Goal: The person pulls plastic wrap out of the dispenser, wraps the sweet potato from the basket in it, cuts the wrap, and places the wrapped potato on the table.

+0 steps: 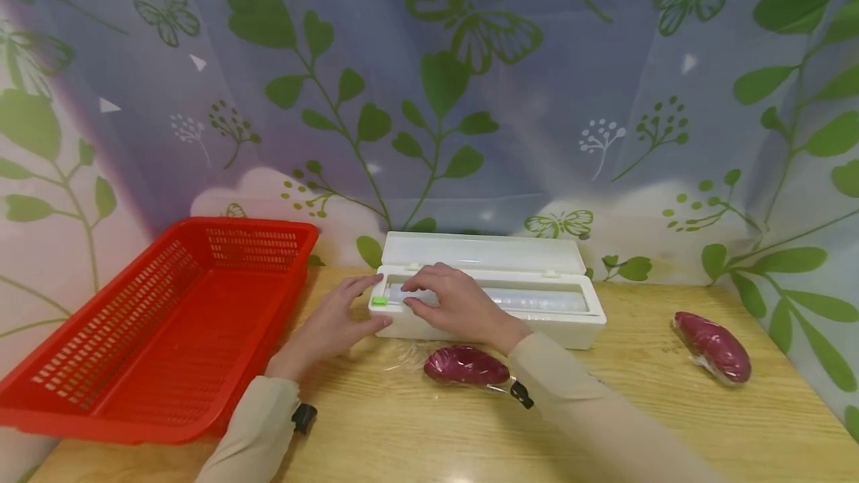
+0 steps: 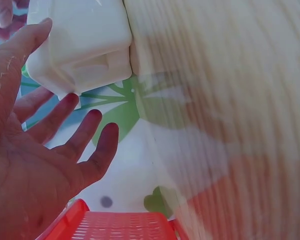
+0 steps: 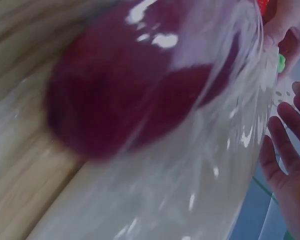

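A white cling film dispenser stands with its lid raised and a film roll inside. A green slider sits at its left end. My left hand spreads around that end; in the left wrist view the thumb touches the white wall and the other fingers extend loosely. Over the dispenser's left part, my right hand hovers with loosely bent fingers, apparently holding nothing. In front lies a purple oblong vegetable, with clear film around it and stretching toward the dispenser.
A red plastic basket stands on the left of the wooden table. Another film-wrapped purple vegetable lies at the right. A patterned curtain hangs directly behind the dispenser. Black straps show at both wrists.
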### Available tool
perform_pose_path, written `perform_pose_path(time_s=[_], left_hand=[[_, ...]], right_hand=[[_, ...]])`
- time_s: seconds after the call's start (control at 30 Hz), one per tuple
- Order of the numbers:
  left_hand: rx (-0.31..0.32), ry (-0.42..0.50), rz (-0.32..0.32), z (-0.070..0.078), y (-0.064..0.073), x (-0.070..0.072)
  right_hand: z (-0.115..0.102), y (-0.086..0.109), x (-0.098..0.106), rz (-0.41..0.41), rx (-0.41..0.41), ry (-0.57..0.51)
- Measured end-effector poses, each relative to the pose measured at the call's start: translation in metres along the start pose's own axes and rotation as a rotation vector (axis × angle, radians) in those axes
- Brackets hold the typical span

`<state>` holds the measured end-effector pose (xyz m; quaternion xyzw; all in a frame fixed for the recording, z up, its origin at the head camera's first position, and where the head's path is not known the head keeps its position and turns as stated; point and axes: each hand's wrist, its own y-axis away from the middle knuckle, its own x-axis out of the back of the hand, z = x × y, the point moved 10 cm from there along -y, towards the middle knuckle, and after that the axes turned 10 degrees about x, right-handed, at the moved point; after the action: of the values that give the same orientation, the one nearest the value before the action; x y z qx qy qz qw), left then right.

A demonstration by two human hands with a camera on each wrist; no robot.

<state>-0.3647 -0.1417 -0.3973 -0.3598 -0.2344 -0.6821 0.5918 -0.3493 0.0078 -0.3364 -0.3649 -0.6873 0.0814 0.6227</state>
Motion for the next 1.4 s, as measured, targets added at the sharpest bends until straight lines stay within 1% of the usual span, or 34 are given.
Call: perform_pose_path(time_s=[0.17, 0.4, 0.57, 0.77, 0.93, 1.03, 1.17, 1.23, 1.4], left_hand=[[-0.019, 0.022, 0.015, 0.000, -0.001, 0.000], [-0.037, 0.033, 0.021, 0.000, -0.002, 0.001], [-0.049, 0.048, 0.020, 0.001, -0.002, 0.001], [-0.054, 0.057, 0.019, 0.002, -0.002, 0.002], [-0.041, 0.035, 0.014, 0.002, -0.002, 0.003], [-0.014, 0.019, -0.001, 0.001, -0.002, 0.002], [0.016, 0.000, -0.016, 0.000, -0.002, 0.001], [0.018, -0.007, -0.014, 0.000, -0.002, 0.001], [0.012, -0.021, -0.003, 0.001, -0.003, 0.001]], right_hand=[[-0.004, -0.008, -0.012, -0.004, 0.029, -0.019], [-0.008, -0.014, -0.020, 0.041, 0.056, -0.042], [-0.009, -0.017, -0.025, 0.056, 0.061, -0.039], [-0.006, -0.019, -0.028, 0.053, 0.034, -0.038], [-0.005, -0.019, -0.030, 0.018, 0.015, -0.023], [-0.006, -0.019, -0.030, -0.019, 0.008, -0.014], [-0.010, -0.021, -0.032, -0.060, 0.019, 0.031], [-0.011, -0.022, -0.032, -0.077, 0.020, 0.058], [-0.008, -0.023, -0.031, -0.119, -0.015, 0.095]])
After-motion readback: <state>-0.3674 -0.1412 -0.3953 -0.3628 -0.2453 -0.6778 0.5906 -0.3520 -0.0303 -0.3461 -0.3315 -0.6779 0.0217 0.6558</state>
